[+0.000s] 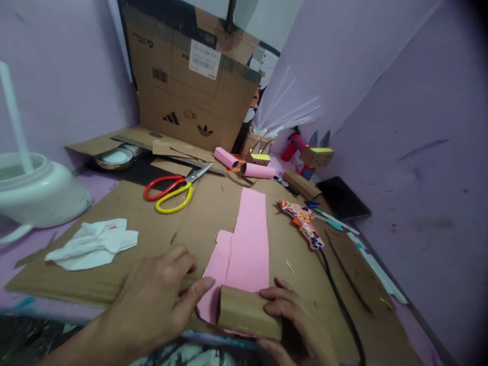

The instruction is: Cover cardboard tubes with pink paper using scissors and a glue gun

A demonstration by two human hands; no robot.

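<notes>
A brown cardboard tube with flat sides (247,311) lies across the near end of a pink paper strip (249,244), close to the table's front edge. My right hand (297,325) grips the tube's right end, thumb in front and fingers over the top. To the left of the tube, my left hand (160,290) holds nothing; its thumb is stretched toward the tube and its fingers are bent but apart. Beside the strip's left edge is a smaller torn pink piece (218,259), partly under the left thumb.
Scissors with red and yellow handles (173,190) lie behind a crumpled white cloth (97,244). On the right rests a patterned glue gun (303,221) with a black cord (339,295). Pink-covered tubes (257,170), a black tablet (343,195) and a big cardboard box (194,86) stand farther back.
</notes>
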